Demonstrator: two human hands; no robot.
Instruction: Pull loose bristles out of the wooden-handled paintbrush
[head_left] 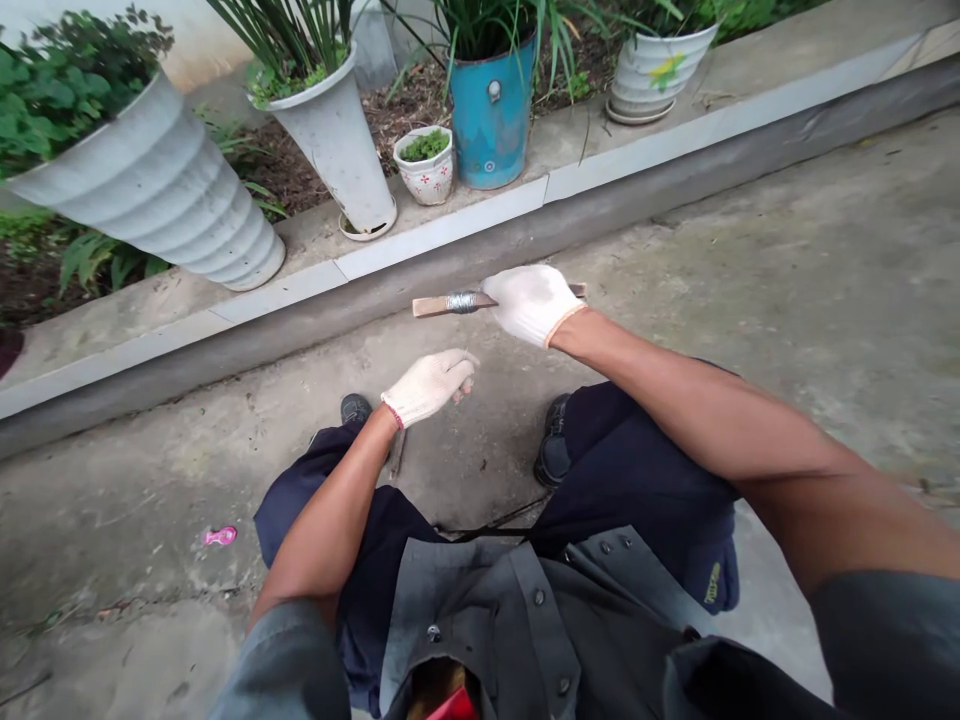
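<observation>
My right hand (529,300), in a white knitted glove, is closed around a flat wooden stick (430,307). The stick's left end juts out past the fingers, with silvery wire (461,302) wound round it in a tight band. A short tip of the wood shows on the other side of the hand. Lower and to the left, my left hand (427,388), also gloved, has its fingers curled together; whatever they pinch is hidden or too thin to see. Just below that wrist, a piece of wood (397,455) lies on the concrete ground between my legs.
A low tiled ledge (442,235) crosses ahead, bearing a ribbed white planter (172,180), a tall white pot (337,140), a small flowered pot (427,185), a blue bucket (491,125) and another white pot (656,75). A pink object (220,536) lies at left.
</observation>
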